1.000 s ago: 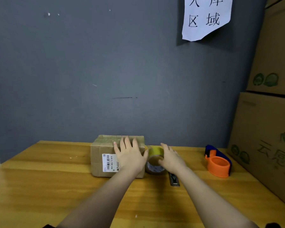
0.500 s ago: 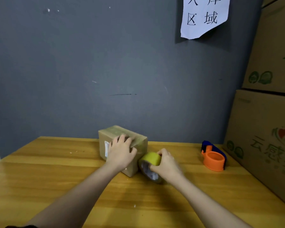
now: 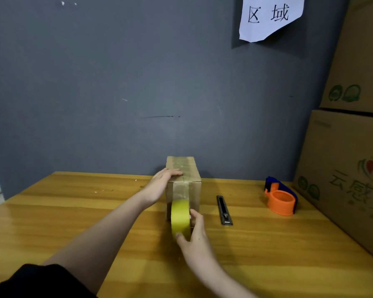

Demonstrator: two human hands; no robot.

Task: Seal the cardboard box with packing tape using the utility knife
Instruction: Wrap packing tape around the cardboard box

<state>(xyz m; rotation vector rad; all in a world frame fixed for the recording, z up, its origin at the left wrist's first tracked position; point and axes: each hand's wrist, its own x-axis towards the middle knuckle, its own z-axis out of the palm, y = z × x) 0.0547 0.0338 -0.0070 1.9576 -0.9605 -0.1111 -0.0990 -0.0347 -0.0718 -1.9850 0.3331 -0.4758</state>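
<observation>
A small cardboard box [image 3: 194,186] stands on the wooden table [image 3: 73,211], its short end toward me, with a strip of tape running over its top and down the near face. My left hand [image 3: 163,184] grips the box at its upper left edge. The yellow tape roll [image 3: 180,218] is held upright against the near face by my right hand [image 3: 195,237]. A black utility knife [image 3: 224,210] lies flat on the table to the right of the box, untouched.
An orange and blue tape dispenser [image 3: 281,198] sits at the right. Large stacked cardboard cartons [image 3: 349,158] fill the right side. A grey wall [image 3: 116,82] with a paper sign [image 3: 269,16] rises right behind the table.
The box has been turned so its short end faces me. My right hand has brought the tape roll in front of that end, and the knife lies uncovered to the right.
</observation>
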